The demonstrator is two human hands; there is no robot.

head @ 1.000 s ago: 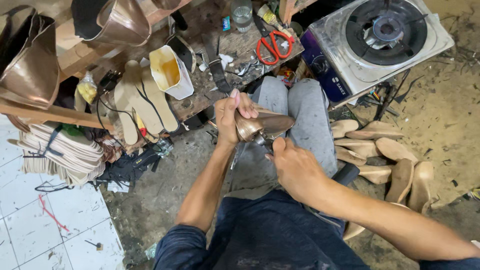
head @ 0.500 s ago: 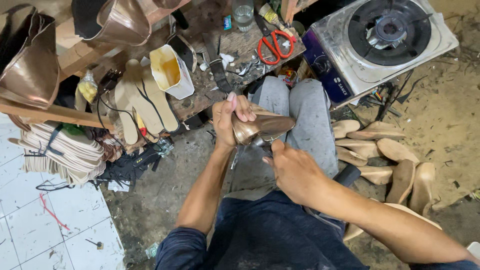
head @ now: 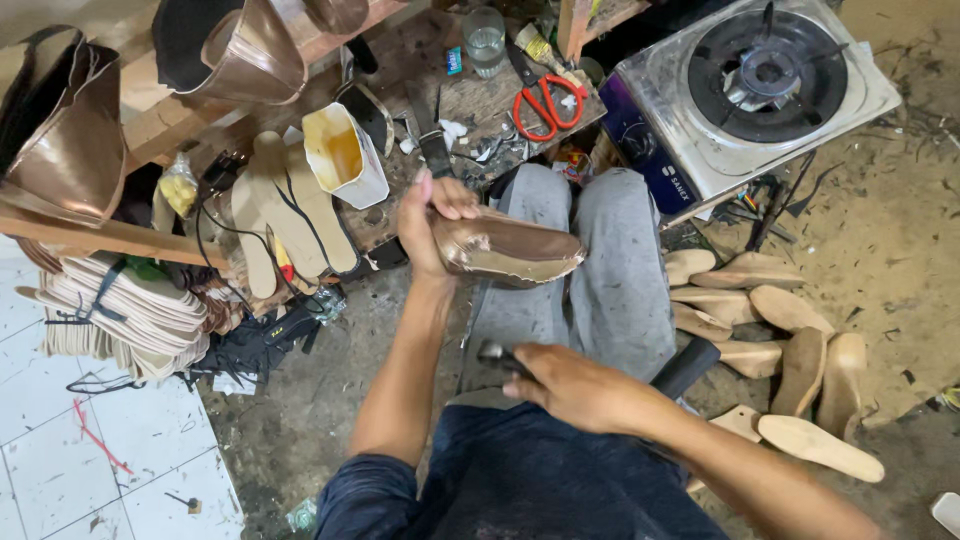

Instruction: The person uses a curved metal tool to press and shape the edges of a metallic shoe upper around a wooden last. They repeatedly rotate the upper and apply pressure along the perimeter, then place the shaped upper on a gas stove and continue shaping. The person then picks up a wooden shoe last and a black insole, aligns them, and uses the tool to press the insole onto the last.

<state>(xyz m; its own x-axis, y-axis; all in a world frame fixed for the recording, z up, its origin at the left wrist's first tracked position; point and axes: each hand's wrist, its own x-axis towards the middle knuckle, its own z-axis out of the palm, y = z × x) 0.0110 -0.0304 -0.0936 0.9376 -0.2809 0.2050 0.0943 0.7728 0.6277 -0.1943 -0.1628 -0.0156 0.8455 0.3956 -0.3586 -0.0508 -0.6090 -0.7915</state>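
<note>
My left hand (head: pixel 432 225) grips the toe end of a bronze shoe upper stretched on a last (head: pixel 510 250), held sole-side out above my grey-trousered knees. My right hand (head: pixel 575 385) sits lower, close to my lap, closed round a dark metal tool (head: pixel 495 355) whose tip pokes out to the left. The tool and the shoe are apart, with a clear gap between them.
A low wooden bench holds red-handled scissors (head: pixel 545 105), a glass (head: pixel 485 40), and a white tub of yellow glue (head: pixel 345 155). A single-burner gas stove (head: pixel 765 80) stands at the right. Wooden lasts (head: pixel 780 335) lie on the dirt floor; insoles (head: pixel 120 310) are stacked at the left.
My right hand has pulled back from the shoe toward my lap with the tool. My left hand still holds the shoe, now turned a bit more sideways.
</note>
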